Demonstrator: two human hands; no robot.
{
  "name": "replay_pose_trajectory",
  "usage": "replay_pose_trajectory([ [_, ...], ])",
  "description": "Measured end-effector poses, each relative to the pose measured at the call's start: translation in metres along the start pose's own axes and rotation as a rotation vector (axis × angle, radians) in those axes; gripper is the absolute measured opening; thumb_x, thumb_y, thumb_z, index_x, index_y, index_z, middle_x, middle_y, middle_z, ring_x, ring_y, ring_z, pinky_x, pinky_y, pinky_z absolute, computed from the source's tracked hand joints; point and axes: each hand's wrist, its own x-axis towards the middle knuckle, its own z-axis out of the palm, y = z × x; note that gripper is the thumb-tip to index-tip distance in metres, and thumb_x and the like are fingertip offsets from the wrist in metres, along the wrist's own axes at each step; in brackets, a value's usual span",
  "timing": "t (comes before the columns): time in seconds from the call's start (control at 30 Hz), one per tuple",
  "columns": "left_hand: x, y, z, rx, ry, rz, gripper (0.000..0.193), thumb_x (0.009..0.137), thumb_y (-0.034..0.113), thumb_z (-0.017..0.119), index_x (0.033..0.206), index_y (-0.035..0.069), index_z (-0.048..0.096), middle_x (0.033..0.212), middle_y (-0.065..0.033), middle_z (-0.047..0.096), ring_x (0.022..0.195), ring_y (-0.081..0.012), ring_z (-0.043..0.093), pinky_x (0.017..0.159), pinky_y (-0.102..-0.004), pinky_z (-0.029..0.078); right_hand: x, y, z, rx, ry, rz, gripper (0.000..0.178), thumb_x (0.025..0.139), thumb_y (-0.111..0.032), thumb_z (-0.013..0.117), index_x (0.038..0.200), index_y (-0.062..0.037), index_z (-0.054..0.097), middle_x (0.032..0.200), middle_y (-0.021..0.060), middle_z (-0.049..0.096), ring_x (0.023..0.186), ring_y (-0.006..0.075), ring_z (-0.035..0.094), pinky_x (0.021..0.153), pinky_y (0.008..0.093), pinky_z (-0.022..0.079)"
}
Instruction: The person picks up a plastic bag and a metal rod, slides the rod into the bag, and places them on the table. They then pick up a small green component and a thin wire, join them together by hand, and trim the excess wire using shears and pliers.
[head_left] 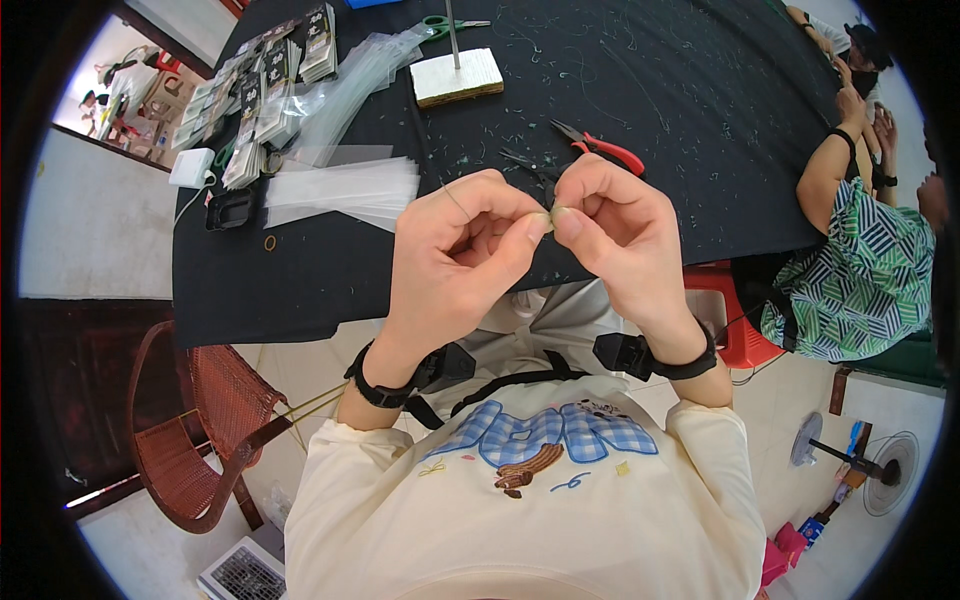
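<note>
A left hand (pixel 450 260) and right hand (pixel 628 235) meet by the table (pixel 730 150), fingertip grip narrowed on a tiny pale piece (pixel 550 219), its form unclear; likely light, delicate, best pinched by its edges.

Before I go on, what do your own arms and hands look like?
The left hand and right hand are ungloved. Each side has a black wrist strap with a blocky black module. Plain, loose cream sleeves stop well short of the straps.

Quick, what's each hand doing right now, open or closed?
Left hand: closed in a pinch; anything held is too small to tell.
Right hand: closed in a pinch; held item likewise unclear.
</note>
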Motion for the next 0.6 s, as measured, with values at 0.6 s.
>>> replay_pose_trajectory([
  [0.6,-0.001,0.004,-0.001,-0.057,-0.039,-0.095,0.004,0.075,-0.004,0.057,0.074,-0.002,0.055,0.064,0.004,0.048,0.053,0.0023,0.037,0.045,-0.0145,0.026,0.01,-0.001,-0.012,-0.743,-0.056,-0.505,0.02,0.059,0.002,0.064,0.076,-0.0057,0.056,0.077,0.0022,0.051,0.054,0.0078,0.041,0.047,0.0206,0.035],
])
